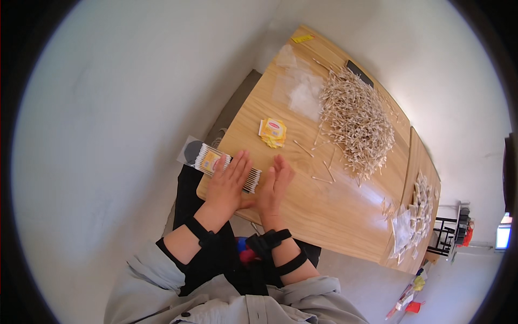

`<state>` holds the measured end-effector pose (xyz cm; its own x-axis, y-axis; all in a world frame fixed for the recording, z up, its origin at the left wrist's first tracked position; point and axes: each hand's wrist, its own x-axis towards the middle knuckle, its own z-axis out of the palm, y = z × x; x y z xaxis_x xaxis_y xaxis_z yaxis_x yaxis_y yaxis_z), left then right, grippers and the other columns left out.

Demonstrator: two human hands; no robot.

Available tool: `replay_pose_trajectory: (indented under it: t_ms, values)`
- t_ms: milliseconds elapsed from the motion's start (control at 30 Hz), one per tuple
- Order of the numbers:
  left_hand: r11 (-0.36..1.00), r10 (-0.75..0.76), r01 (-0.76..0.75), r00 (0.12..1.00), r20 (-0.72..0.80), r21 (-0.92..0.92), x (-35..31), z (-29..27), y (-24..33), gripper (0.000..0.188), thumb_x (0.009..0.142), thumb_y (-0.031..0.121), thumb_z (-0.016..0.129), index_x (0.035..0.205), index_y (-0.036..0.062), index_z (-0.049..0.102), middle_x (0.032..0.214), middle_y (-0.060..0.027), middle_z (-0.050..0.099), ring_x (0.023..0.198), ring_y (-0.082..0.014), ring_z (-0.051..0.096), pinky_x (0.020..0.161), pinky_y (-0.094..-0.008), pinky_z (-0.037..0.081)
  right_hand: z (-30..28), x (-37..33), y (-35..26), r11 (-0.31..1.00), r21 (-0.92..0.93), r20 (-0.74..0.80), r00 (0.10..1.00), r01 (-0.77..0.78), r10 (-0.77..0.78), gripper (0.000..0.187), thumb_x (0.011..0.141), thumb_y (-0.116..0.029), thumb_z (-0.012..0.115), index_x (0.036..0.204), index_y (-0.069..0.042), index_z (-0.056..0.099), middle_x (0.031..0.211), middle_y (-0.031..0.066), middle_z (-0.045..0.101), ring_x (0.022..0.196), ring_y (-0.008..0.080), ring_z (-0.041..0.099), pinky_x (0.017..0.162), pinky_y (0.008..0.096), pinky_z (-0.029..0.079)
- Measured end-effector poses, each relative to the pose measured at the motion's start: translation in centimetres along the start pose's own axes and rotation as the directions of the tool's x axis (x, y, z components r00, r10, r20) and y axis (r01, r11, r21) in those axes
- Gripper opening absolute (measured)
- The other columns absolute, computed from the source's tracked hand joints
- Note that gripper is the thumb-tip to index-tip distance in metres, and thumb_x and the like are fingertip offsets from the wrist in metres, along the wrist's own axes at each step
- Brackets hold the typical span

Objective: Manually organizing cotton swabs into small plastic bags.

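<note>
At the table's near left corner a row of cotton swabs [252, 181] lies side by side, with a yellow-and-white card [210, 160] on top. The row's left end is at the mouth of a clear plastic bag [189, 149] that juts past the table edge. My left hand [227, 182] rests flat across the swabs, fingers stretched out, hiding their middle. Just beyond the row's right end, my right hand [275, 186] stands on edge with its fingers extended and nothing visible in it. Farther up lies a small stack of yellow cards [272, 132].
A large heap of loose swabs [359, 121] covers the far middle of the wooden table [324, 216]. Clear bags [306, 96] lie left of it; several stray swabs [304, 148] are scattered nearer. Packed swab bags [421, 210] pile up at right. A wall [135, 108] stands at left.
</note>
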<state>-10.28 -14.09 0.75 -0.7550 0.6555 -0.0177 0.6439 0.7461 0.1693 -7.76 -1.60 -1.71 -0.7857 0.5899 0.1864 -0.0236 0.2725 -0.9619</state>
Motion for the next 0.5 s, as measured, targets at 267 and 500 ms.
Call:
replay_pose_trajectory:
  t_ms: [267,500]
  values:
    - [0.998,0.004,-0.009,0.997,-0.071,-0.063,-0.2,0.6,-0.4,0.094,0.068,0.050,0.068,0.143,0.0035,0.034,0.153,-0.0131,0.027,0.144,-0.0236,0.019,0.117,-0.0465,0.008,2.6,0.2,0.2,0.961,0.232,0.114,0.985,-0.151,0.128,0.040,0.102,-0.020,0.036,0.134,0.003,0.038,0.128,0.0166,0.043,0.126,0.0263,0.043,0.106,0.0366,0.034]
    - [0.998,-0.006,0.005,1.000,-0.018,-0.064,0.1,0.4,-0.2,0.097,0.067,0.052,0.070,0.143,0.0029,0.034,0.153,-0.0140,0.027,0.144,-0.0237,0.020,0.117,-0.0465,0.008,2.3,0.2,0.7,0.903,0.384,-0.027,0.975,-0.193,0.219,0.039,0.102,-0.020,0.035,0.134,0.002,0.039,0.124,0.0147,0.048,0.116,0.0225,0.048,0.105,0.0352,0.035]
